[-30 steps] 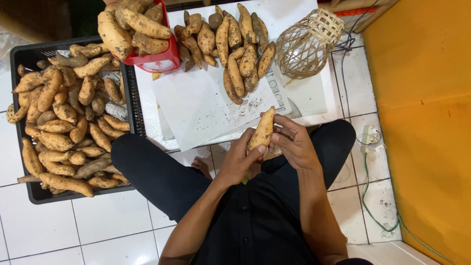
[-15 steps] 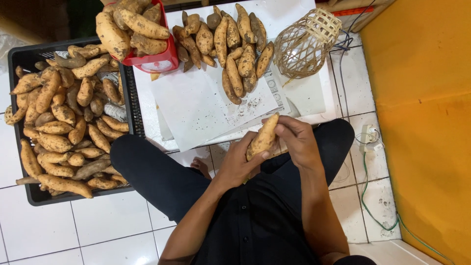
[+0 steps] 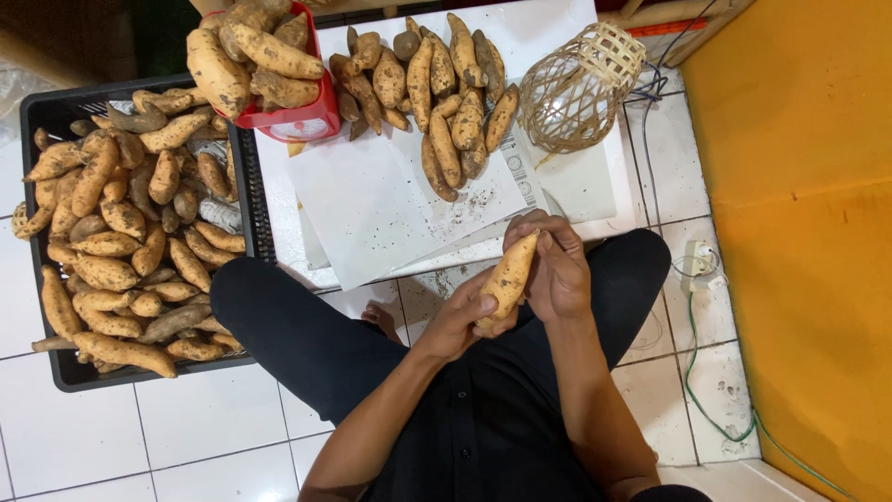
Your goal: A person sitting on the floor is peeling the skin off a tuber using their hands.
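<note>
I hold one orange-brown sweet potato (image 3: 509, 275) upright over my lap with both hands. My left hand (image 3: 462, 321) grips its lower end from below. My right hand (image 3: 557, 270) wraps its right side, fingers curled over the tip. I sit cross-legged in black trousers on a white tiled floor.
A black crate (image 3: 249, 186) full of sweet potatoes sits at my left. In front lie white paper sheets (image 3: 381, 204), a loose pile of sweet potatoes (image 3: 437, 93), a red scale tray (image 3: 307, 116) heaped with more, and a woven bamboo basket (image 3: 578, 88). An orange wall (image 3: 799, 186) stands at right, with a green cable (image 3: 692, 372) on the floor.
My hands have shifted slightly on the sweet potato, which stays upright between them. Nothing else has moved.
</note>
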